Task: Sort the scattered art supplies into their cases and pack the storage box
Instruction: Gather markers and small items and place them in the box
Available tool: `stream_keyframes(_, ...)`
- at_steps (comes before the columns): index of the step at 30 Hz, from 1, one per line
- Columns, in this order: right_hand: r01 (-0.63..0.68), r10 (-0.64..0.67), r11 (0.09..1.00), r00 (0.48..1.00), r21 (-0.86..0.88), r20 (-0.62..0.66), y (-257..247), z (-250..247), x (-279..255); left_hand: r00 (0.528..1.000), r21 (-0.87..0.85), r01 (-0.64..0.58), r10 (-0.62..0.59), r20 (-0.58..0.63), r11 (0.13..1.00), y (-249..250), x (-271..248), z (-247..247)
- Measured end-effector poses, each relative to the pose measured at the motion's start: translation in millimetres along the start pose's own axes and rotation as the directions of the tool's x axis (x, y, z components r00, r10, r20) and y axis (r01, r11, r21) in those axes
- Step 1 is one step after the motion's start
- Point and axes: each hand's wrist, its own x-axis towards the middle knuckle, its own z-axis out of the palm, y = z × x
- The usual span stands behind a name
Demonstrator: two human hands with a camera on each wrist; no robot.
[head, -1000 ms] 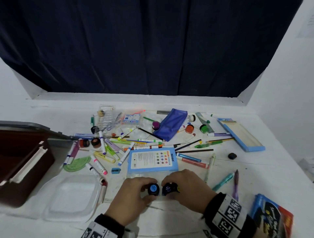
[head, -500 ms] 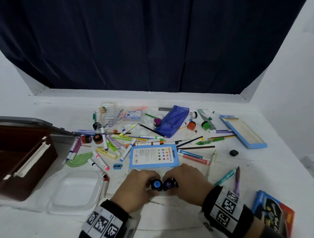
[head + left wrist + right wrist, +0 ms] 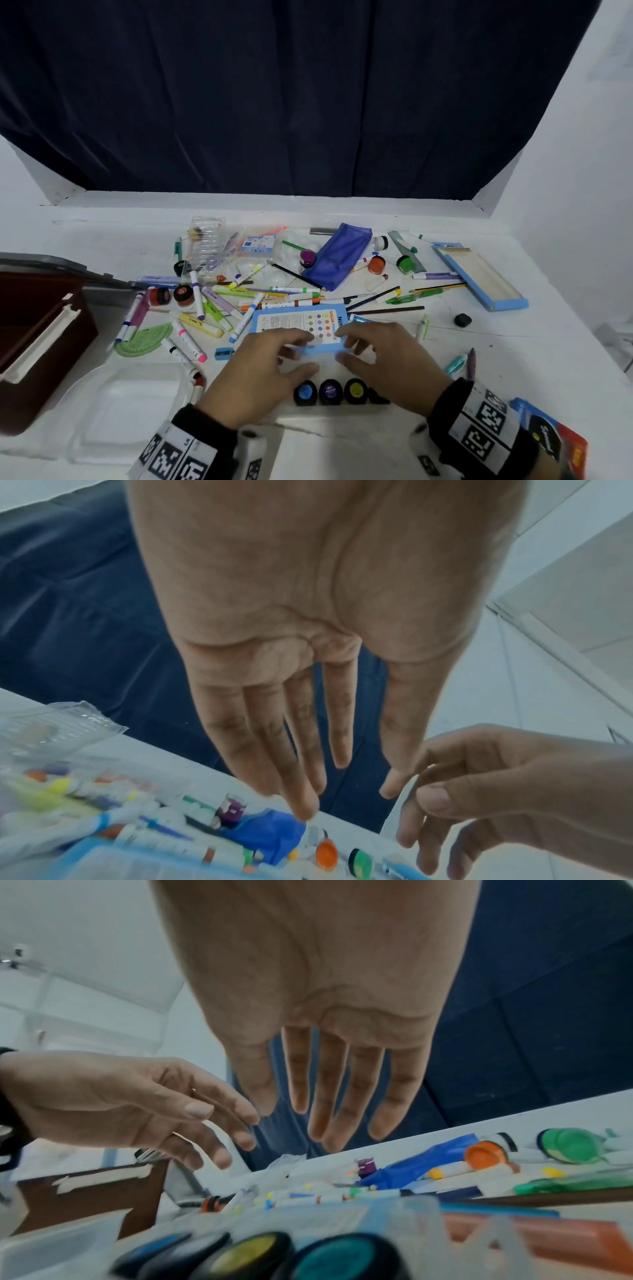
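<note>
Three paint jars with blue (image 3: 305, 393), purple (image 3: 330, 391) and yellow (image 3: 356, 390) lids stand in a row at the table's near edge, and a fourth, teal one (image 3: 339, 1259) shows in the right wrist view. Just beyond them lies a flat blue colour-pen case (image 3: 301, 320). My left hand (image 3: 291, 349) and right hand (image 3: 346, 346) hover over its near edge with fingers stretched out and nothing in them. Both wrist views show bare palms and straight fingers (image 3: 308, 750) (image 3: 325, 1110).
A brown storage box (image 3: 41, 342) stands open at the left, with a clear plastic clamshell (image 3: 130, 404) in front of it. Markers, pens, paint jars and a blue pouch (image 3: 337, 257) litter the middle. An open blue tray (image 3: 479, 274) and a crayon pack (image 3: 555, 442) lie at the right.
Both hands have let go of the blue and purple jars and moved forward over the blue case. The jars now stand in a row behind the hands.
</note>
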Motion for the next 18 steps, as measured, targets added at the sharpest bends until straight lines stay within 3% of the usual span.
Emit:
stream_keyframes(3,-0.001,0.029,0.994,0.967,0.109,-0.253,21.2,-14.8,11.3,0.988,-0.111,-0.062,0.045,-0.145,0.992,15.6,22.7,-13.2)
stream_keyframes(8,0.002,0.056,0.990,0.910,0.141,-0.410,56.2,-45.0,36.8,0.967,-0.136,-0.094,0.058,-0.248,0.986,25.1,87.7,-28.9)
stream_keyframes(12,-0.020,0.044,0.998,0.921,0.064,-0.388,86.4,-59.0,74.2,0.980,-0.045,0.019,-0.028,-0.196,0.999,12.2,149.7,-31.8)
stream_keyframes(18,-0.163,0.124,0.971,0.969,-0.173,-0.215,112.7,-63.7,130.8,0.992,0.199,0.128,-0.129,-0.008,0.972,-13.5,221.1,-27.3)
